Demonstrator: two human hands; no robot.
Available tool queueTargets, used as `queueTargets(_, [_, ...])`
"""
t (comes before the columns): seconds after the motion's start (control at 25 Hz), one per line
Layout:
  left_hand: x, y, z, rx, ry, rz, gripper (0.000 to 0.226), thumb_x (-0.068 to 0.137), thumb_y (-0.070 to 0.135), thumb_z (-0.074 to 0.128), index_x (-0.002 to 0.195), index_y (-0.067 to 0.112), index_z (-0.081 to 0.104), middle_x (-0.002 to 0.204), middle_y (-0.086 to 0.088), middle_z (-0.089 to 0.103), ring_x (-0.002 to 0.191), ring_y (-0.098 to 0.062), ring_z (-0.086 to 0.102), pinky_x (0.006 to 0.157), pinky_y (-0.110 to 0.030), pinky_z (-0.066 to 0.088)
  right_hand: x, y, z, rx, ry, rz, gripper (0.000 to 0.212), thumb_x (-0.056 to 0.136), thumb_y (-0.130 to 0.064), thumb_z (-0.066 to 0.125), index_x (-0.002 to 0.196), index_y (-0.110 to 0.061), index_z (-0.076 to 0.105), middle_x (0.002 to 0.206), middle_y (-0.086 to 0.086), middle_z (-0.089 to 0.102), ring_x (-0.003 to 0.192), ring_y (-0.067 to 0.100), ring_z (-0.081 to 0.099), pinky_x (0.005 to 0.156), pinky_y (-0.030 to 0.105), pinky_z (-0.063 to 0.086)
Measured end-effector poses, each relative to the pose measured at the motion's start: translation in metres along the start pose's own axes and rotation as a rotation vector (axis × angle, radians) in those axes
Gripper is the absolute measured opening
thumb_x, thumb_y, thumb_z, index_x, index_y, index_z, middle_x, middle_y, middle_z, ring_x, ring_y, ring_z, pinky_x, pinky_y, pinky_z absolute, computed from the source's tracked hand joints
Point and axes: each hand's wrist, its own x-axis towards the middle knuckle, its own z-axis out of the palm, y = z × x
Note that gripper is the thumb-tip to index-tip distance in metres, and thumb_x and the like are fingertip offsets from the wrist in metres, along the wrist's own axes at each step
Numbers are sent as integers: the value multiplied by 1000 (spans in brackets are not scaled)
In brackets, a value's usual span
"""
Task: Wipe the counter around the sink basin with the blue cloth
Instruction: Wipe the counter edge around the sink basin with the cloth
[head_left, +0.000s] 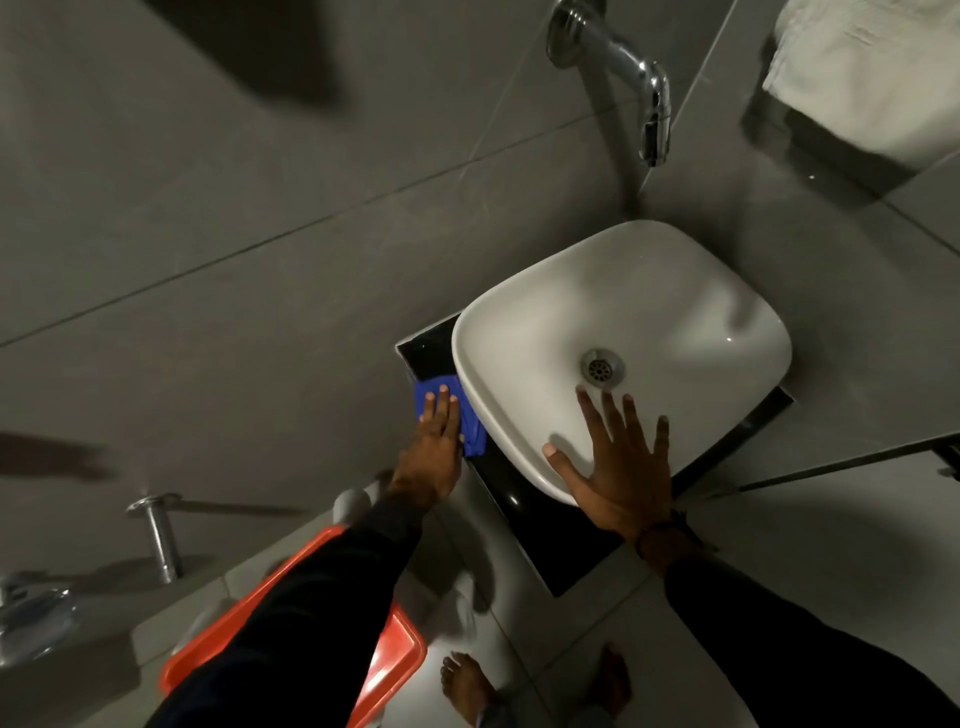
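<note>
A white square sink basin sits on a small black counter fixed in a grey tiled corner. The blue cloth lies on the narrow strip of counter to the left of the basin. My left hand presses flat on the cloth, fingers pointing away from me. My right hand rests spread on the basin's near rim, fingers reaching toward the drain, holding nothing.
A chrome tap juts from the wall above the basin. An orange plastic tub stands on the floor under my left arm. A chrome wall fitting is at the left. My bare feet are on the tiles below.
</note>
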Motion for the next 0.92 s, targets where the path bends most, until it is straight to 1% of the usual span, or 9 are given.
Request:
queueTargets(0.12, [22,-11,-14,29,42,-13,61,108,20,31,159,1,2,168,-20,-7,157,-36,-6,129,-43,12,1,0,2,21,31,-9,92,83,-87,23,159,-42,-1,171,2,16,158,30,13,123,66,7])
queueTargets(0.2, [46,-20,-30,58,69,-36,60,108,18,32,158,-2,6,168,-23,-4,157,-39,-2,129,-43,12,1,2,5,19,46,-6,92,84,-86,26,160,-42,0,170,3,17,158,30,15,123,66,8])
queueTargets(0.32, [71,-37,-47,103,97,-17,60,107,17,36,156,-6,11,166,-27,1,156,-43,2,128,-45,10,1,4,9,10,53,-8,92,84,-86,26,160,-42,0,170,2,17,157,30,16,123,67,10])
queueTargets(0.44, [81,-40,-50,87,92,-11,60,108,18,36,157,-6,11,167,-26,2,156,-44,2,129,-46,8,2,5,10,7,56,-8,92,83,-87,23,160,-42,-1,170,2,16,158,30,15,123,67,8])
queueTargets(0.56, [68,-24,-39,52,90,-73,61,107,17,34,157,-6,7,167,-26,-1,156,-45,0,129,-46,4,0,5,10,21,34,-4,92,83,-88,21,159,-44,-4,171,1,14,158,30,12,123,66,5])
queueTargets(0.64, [54,-16,-25,42,84,-57,60,107,16,33,157,-4,7,168,-25,-3,156,-43,-2,129,-46,4,1,7,10,32,20,10,92,82,-89,21,158,-45,-6,171,1,12,158,29,10,124,66,4])
queueTargets(0.72, [30,-6,-12,38,110,-63,60,107,16,33,158,-2,7,168,-23,-3,156,-42,-4,129,-46,5,-1,5,7,42,0,-11,92,82,-90,19,157,-46,-8,171,0,10,159,29,9,124,65,3])
queueTargets(0.8, [21,1,0,13,106,-46,60,108,19,33,159,1,6,169,-20,-4,157,-39,-5,130,-44,5,4,6,7,38,-17,2,92,81,-90,17,157,-46,-10,172,0,8,159,29,7,124,65,2])
queueTargets(0.92, [3,13,18,-2,113,-70,61,108,23,31,160,5,4,170,-14,-6,157,-35,-8,129,-41,4,5,6,7,33,-49,-2,93,80,-91,15,157,-46,-13,172,0,5,159,30,6,124,66,1])
